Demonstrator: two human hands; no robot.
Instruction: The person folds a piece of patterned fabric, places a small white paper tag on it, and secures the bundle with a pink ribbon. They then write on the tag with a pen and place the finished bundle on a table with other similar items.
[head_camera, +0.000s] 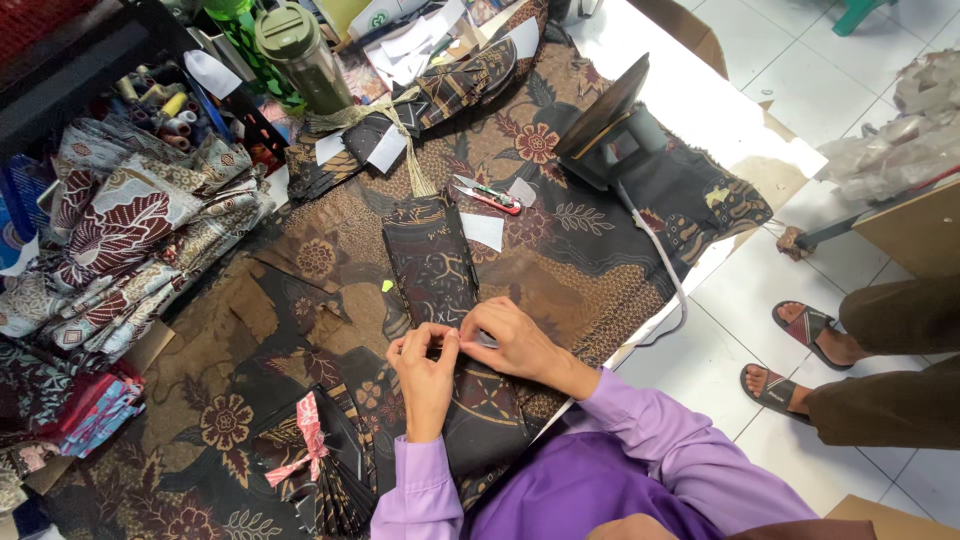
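Dark batik cloth, a long folded strip (440, 290), lay along the middle of the table (700, 110), its near end running toward the person. Both hands pinched it there: the left hand (425, 370) gripped the fold between thumb and fingers, and the right hand (515, 340) pressed fingertips against the same spot. Scissors (487, 194) lay just beyond the strip's far end, and an upturned iron (612, 125) stood near the right edge. The fold could probably spring open if either pinch loosened, and a stray sleeve might snag the iron's cord (665, 270).
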